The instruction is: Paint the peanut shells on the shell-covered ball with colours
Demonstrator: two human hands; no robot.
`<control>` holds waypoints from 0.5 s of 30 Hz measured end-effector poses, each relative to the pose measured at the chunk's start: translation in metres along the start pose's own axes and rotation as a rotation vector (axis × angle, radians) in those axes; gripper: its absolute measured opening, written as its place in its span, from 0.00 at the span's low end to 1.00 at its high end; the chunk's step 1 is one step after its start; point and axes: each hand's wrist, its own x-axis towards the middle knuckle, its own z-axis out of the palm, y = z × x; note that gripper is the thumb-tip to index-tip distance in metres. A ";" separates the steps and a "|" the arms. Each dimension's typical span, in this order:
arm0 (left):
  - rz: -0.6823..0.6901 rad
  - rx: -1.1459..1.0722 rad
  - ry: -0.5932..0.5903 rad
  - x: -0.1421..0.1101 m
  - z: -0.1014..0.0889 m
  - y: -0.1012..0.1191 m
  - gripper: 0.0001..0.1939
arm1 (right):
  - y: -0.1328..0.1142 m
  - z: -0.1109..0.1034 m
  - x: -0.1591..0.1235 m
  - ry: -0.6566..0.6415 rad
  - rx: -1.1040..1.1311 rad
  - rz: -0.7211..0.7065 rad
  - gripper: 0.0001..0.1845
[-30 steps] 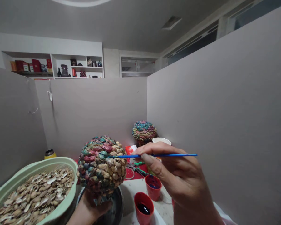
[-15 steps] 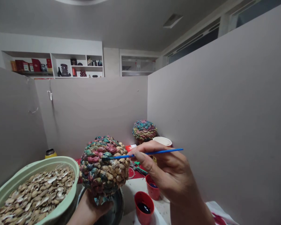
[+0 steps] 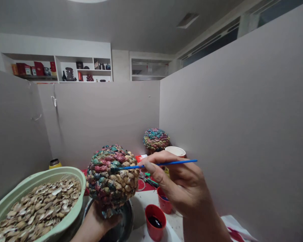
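My left hand (image 3: 101,220) grips a round ball covered in peanut shells (image 3: 111,176) from below, its fingers partly hidden under it. Red, green and blue paint coats the ball's left and top, while shells at its right are bare tan. Between thumb and fingers, my right hand (image 3: 176,181) pinches a thin blue paintbrush (image 3: 176,162). The dark bristles touch the shells near the middle of the ball. Beneath the ball is a dark bowl (image 3: 127,218). Two red cups stand to its right: the nearer cup (image 3: 155,232) holds dark liquid, and so does the farther cup (image 3: 164,205).
A green basket of empty shells (image 3: 82,181) fills the lower left, with a yellow-bodied container (image 3: 55,164) behind it. At the back are another painted shell ball (image 3: 156,139) and a white-rimmed tub (image 3: 175,151). Grey partitions (image 3: 98,114) enclose the table. A stained white cloth (image 3: 236,227) lies lower right.
The view has shifted very slightly. The brush tip stays on nearly the same spot of the ball, and both hands keep their holds.
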 end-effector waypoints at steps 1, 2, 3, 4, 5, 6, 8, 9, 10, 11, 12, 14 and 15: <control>0.001 -0.019 -0.007 -0.001 0.000 0.002 0.33 | 0.000 -0.001 0.000 -0.002 -0.015 -0.003 0.06; 0.006 -0.030 -0.018 -0.001 -0.001 0.004 0.33 | 0.000 -0.002 0.000 -0.001 -0.031 -0.003 0.06; 0.014 -0.033 -0.026 -0.002 -0.002 0.005 0.32 | 0.000 -0.004 0.000 0.001 -0.044 -0.001 0.06; 0.018 -0.027 -0.028 -0.002 -0.002 0.007 0.32 | 0.000 -0.006 -0.001 0.005 -0.053 0.002 0.06; 0.021 -0.019 -0.031 -0.002 -0.003 0.008 0.31 | 0.001 -0.008 -0.001 0.014 -0.053 0.007 0.07; 0.022 -0.015 -0.036 -0.002 -0.003 0.008 0.30 | 0.001 -0.009 -0.001 0.029 -0.048 0.017 0.07; 0.024 -0.031 -0.043 -0.002 -0.003 0.009 0.31 | 0.001 -0.009 -0.001 0.069 -0.033 0.034 0.07; 0.024 -0.032 -0.042 -0.002 -0.003 0.009 0.31 | 0.001 -0.008 -0.001 0.088 -0.026 0.037 0.07; 0.027 -0.025 -0.040 -0.002 -0.003 0.008 0.30 | 0.002 -0.007 -0.001 0.103 -0.021 0.039 0.06; 0.032 -0.008 -0.035 -0.002 -0.003 0.007 0.30 | 0.002 -0.006 -0.001 0.108 -0.015 0.038 0.06; 0.037 0.013 -0.032 -0.003 -0.003 0.007 0.29 | 0.003 -0.005 -0.001 0.104 -0.008 0.035 0.06; 0.044 0.046 -0.031 -0.003 -0.003 0.007 0.28 | 0.005 -0.002 0.000 0.085 0.000 0.038 0.06; 0.042 0.053 -0.029 -0.004 -0.004 0.008 0.27 | 0.006 -0.002 0.000 0.076 -0.002 0.047 0.07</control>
